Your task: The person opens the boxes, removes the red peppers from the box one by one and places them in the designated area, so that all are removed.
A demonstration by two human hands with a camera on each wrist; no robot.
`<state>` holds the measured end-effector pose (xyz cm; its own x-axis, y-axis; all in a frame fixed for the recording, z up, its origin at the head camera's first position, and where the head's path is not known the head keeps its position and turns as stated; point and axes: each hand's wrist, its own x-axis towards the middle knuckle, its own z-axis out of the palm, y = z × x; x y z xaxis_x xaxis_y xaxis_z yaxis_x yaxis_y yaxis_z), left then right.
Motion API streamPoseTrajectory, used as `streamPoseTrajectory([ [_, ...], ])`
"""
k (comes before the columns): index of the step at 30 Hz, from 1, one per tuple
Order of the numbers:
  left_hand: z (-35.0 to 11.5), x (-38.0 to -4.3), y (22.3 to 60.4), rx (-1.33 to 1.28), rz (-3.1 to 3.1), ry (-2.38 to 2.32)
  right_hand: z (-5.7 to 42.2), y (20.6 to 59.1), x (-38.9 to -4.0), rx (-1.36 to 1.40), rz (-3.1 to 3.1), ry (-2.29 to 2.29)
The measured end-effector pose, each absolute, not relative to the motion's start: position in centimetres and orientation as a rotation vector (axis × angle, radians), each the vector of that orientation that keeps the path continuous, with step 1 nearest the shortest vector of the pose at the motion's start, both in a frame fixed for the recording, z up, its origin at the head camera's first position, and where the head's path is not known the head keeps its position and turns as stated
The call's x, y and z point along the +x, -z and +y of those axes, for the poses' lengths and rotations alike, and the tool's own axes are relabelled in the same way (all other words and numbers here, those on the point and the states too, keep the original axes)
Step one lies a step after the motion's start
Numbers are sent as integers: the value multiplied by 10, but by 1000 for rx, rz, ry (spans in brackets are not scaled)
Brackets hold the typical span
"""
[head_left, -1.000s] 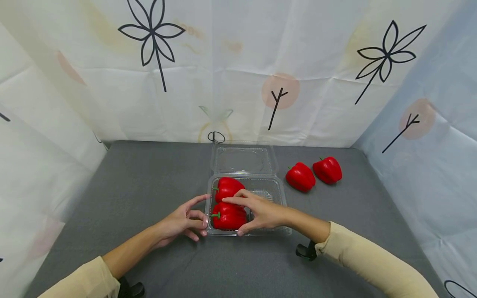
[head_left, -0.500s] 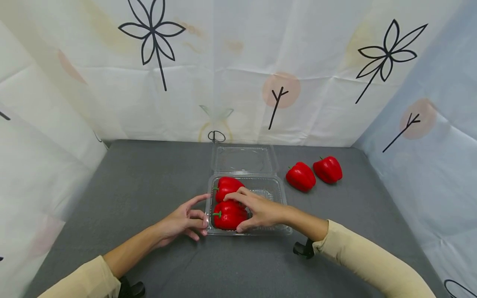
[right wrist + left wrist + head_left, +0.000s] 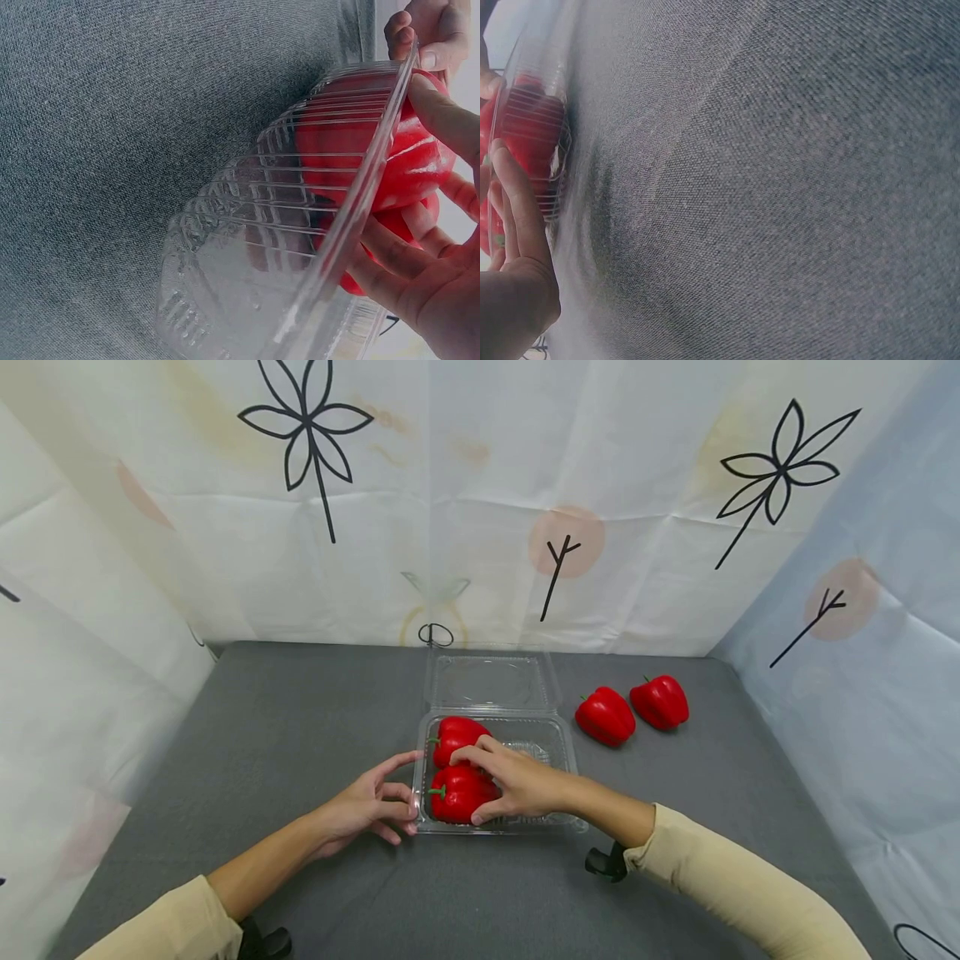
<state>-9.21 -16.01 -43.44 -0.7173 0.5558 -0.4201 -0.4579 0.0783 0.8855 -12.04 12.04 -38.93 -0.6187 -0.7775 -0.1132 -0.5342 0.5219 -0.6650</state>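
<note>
In the head view, a clear plastic clamshell container (image 3: 534, 825) sits on the grey table with its lid (image 3: 491, 683) folded back. Two red bell peppers lie in its left half, a rear one (image 3: 457, 737) and a front one (image 3: 461, 795), stems facing left. My right hand (image 3: 517, 781) holds the front bell pepper, thumb on its near side and fingers over its far side. My left hand (image 3: 363, 810) touches the container's left rim, its fingers extended along the wall in the left wrist view. The right wrist view shows the front bell pepper (image 3: 409, 169) between thumb and fingers.
Two more red bell peppers stand on the table behind and right of the container, a nearer one (image 3: 605, 717) and a farther one (image 3: 660, 702). White patterned cloth (image 3: 480, 510) hangs at the back and both sides of the grey table (image 3: 315, 693).
My right thumb and forearm have shifted slightly left, and the front bell pepper has edged a little to the right. My left hand stays at the container's left rim.
</note>
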Motion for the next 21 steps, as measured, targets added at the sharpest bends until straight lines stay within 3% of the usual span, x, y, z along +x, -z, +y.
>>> streamPoseTrajectory([
  [21,-161,-89,434,117,1631,-1736,124,389,-118,-1144,2399,848],
])
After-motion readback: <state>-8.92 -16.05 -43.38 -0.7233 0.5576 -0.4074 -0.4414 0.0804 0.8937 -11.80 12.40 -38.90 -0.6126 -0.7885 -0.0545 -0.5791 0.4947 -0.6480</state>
